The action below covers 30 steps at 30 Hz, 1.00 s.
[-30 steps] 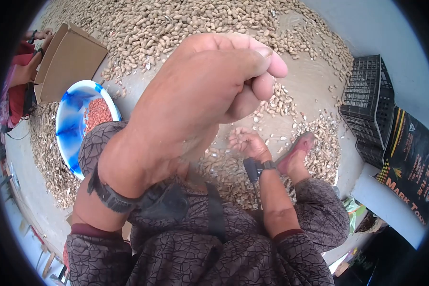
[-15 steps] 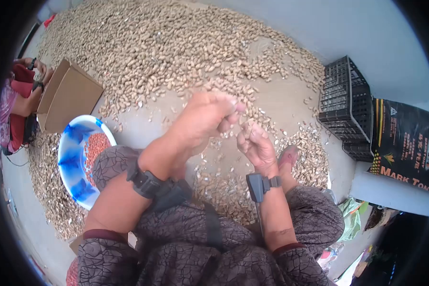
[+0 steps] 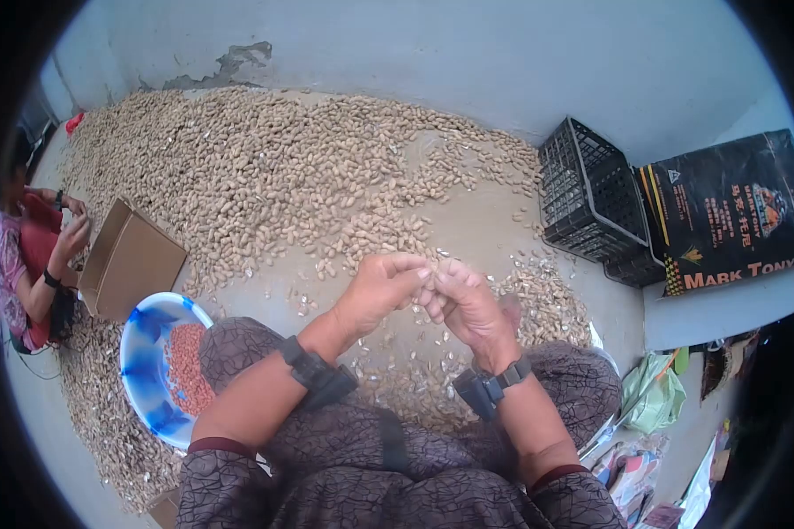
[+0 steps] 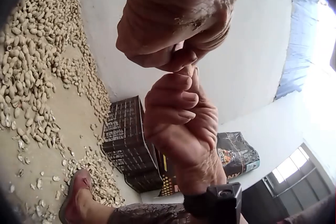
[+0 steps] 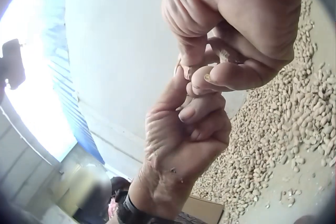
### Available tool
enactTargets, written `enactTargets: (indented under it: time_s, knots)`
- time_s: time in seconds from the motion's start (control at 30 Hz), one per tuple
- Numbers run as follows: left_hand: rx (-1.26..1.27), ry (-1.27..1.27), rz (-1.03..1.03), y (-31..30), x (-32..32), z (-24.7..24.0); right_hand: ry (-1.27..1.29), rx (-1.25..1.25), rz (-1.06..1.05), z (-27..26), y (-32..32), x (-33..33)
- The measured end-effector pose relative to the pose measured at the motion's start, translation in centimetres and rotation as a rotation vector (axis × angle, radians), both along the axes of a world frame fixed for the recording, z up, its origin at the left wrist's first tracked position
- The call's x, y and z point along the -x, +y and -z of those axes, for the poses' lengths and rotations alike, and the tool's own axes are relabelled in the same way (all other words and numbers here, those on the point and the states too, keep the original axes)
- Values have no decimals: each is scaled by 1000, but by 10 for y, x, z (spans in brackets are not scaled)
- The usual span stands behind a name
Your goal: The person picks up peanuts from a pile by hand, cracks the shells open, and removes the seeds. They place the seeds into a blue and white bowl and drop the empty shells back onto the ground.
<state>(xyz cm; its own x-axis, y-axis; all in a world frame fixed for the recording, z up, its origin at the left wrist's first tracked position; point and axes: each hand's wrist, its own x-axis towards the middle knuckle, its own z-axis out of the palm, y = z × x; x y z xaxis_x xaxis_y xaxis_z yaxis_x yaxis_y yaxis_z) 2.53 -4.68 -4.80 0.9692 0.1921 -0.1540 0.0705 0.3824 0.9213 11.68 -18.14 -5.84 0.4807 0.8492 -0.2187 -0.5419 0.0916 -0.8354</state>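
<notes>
My left hand (image 3: 375, 291) and right hand (image 3: 476, 313) meet fingertip to fingertip in front of my lap. Thumbs and forefingers pinch a peanut (image 5: 190, 70) between them; the fingers cover most of it. In the right wrist view, a pale piece of shell (image 5: 224, 56) shows inside the curl of the right hand. The right hand's other fingers are curled in, and so are those of the left hand. Beyond the hands, a large heap of unshelled peanuts (image 3: 282, 185) spreads over the floor. Shelled reddish kernels (image 3: 188, 366) lie in a blue-and-white basin (image 3: 141, 353) by my left knee.
Empty shells (image 3: 406, 375) litter the floor between my legs. An open cardboard box (image 3: 137, 264) stands at left, beside another person (image 3: 35, 264). At right are black plastic crates (image 3: 591, 194), a black printed sack (image 3: 723, 212) and a green bag (image 3: 657, 392). A wall closes the back.
The left hand has come down from high before the camera to meet the right hand, which has risen. Both now pinch at one spot. The head view has tilted up, showing more wall.
</notes>
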Motion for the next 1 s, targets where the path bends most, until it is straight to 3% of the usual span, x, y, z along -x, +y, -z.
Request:
enactTargets:
  time_s: [0.13, 0.2, 0.47, 0.73, 1.0]
  knots:
    - [64, -52, -23, -5, 1, 8, -154, 136, -38, -20, -2, 4]
    - [265, -66, 50, -6, 5, 2, -330, 241, -27, -26, -5, 5]
    - [436, -122, 163, -14, 15, -4, -312, 159, -15, -32, -10, 19]
    - [29, -91, 87, -20, 16, -14, -261, 7, -56, -35, -8, 25]
    - [-12, -140, 107, -22, 12, -16, -208, 24, -85, -39, -12, 21]
